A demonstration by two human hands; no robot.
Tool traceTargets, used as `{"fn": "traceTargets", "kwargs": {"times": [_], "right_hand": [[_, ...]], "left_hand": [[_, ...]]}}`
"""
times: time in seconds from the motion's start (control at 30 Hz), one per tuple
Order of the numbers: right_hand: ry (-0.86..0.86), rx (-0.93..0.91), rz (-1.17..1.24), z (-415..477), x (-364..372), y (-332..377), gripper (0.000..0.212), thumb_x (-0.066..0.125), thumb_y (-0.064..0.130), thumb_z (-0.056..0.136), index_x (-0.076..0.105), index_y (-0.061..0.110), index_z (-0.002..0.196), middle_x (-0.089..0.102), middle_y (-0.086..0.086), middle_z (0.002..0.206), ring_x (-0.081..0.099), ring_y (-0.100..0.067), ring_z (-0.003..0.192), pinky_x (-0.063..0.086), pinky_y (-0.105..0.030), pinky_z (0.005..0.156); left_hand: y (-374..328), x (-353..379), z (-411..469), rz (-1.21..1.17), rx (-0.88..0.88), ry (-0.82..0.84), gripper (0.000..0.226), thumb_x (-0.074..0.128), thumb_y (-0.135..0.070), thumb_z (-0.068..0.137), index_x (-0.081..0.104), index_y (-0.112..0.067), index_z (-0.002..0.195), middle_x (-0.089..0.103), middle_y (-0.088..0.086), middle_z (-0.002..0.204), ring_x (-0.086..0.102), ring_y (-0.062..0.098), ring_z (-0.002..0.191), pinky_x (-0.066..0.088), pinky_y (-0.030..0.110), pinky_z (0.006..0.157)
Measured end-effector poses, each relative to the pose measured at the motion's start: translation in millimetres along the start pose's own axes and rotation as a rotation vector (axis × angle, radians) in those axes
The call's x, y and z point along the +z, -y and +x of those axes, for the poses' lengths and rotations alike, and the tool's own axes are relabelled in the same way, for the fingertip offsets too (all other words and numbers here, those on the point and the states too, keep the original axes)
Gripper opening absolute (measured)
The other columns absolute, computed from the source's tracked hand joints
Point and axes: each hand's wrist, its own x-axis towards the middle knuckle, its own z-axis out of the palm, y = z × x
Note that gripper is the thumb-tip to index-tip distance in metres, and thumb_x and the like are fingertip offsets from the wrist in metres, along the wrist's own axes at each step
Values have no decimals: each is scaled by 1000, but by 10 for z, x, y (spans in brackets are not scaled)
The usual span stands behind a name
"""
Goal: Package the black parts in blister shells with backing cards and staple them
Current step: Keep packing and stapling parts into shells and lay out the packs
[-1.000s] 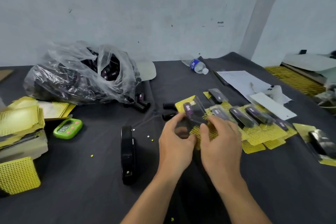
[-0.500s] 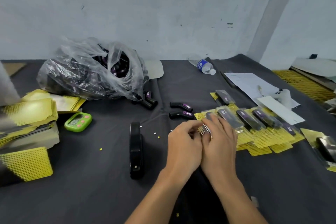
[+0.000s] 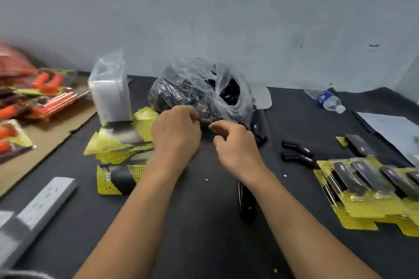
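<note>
My left hand [image 3: 175, 135] hovers, fingers curled downward, between the stack of yellow backing cards [image 3: 122, 140] and the clear bag of black parts [image 3: 204, 90]. Its fingertips are hidden and blurred, so a hold cannot be made out. My right hand [image 3: 235, 142] is just to its right with loosely curled fingers and nothing in them. Two loose black parts [image 3: 298, 153] lie to the right. A row of filled blister packs on yellow cards [image 3: 362, 181] sits at the far right. The black stapler [image 3: 246, 207] lies partly under my right forearm. A bagged stack of clear blister shells [image 3: 111, 97] stands behind the cards.
Orange-handled packaged tools [image 3: 34, 97] lie on cardboard [image 3: 45, 142] at the far left. A white power strip [image 3: 43, 206] sits at the front left. A water bottle [image 3: 328, 101] and white paper [image 3: 392, 129] lie at the back right on the dark tabletop [image 3: 204, 222].
The view has swung left. Both hands have left the row of packs on the right and moved to the card stack and parts bag; the pack they pressed stays in the row.
</note>
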Motion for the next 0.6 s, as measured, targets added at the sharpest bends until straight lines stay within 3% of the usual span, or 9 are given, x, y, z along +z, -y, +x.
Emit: {"fn": "traceTargets", "kwargs": {"times": [0.1, 0.23, 0.37, 0.47, 0.53, 0.6], "right_hand": [[136, 19, -6, 242, 364, 271, 39, 62, 24, 93, 69, 21, 131, 73, -4, 127, 64, -24, 121, 49, -36, 105], [294, 126, 22, 548, 750, 489, 63, 64, 46, 93, 53, 15, 147, 66, -10, 136, 66, -33, 117, 53, -48, 102], [315, 146, -52, 790, 963, 541, 51, 74, 45, 88, 66, 11, 124, 72, -9, 114, 73, -30, 96, 60, -47, 89], [368, 194, 6, 930, 971, 470, 40, 83, 38, 85, 66, 17, 114, 72, -7, 103, 73, -17, 64, 62, -31, 61], [379, 198, -17, 1010, 929, 439, 30, 77, 40, 90, 71, 15, 103, 75, -6, 93, 73, -18, 63, 63, -35, 64], [290, 150, -27, 1116, 870, 455, 29, 69, 43, 94, 75, 15, 92, 75, -3, 87, 74, -24, 84, 61, -44, 83]], "left_hand": [[599, -198, 194, 29, -158, 66, 25, 68, -19, 85, 79, -34, 101, 78, 4, 100, 70, 29, 91, 52, 34, 78], [1116, -306, 255, 57, -241, 193, 29, 71, -26, 89, 77, -32, 118, 75, 2, 116, 67, 24, 102, 53, 36, 87], [1239, -313, 272, 65, -225, 207, 27, 74, -38, 92, 76, -36, 119, 76, -2, 114, 59, 16, 93, 52, 33, 83], [1263, -380, 335, 58, -179, 291, 27, 75, -35, 92, 76, -36, 119, 75, -6, 117, 61, 12, 91, 50, 27, 81], [1244, -477, 389, -61, -182, 219, 22, 73, -26, 93, 79, -33, 113, 77, -7, 113, 68, 13, 94, 55, 30, 88], [1186, -607, 491, -122, -168, -63, 19, 68, -26, 95, 80, -33, 108, 79, -7, 103, 71, 13, 90, 56, 31, 84]]}}
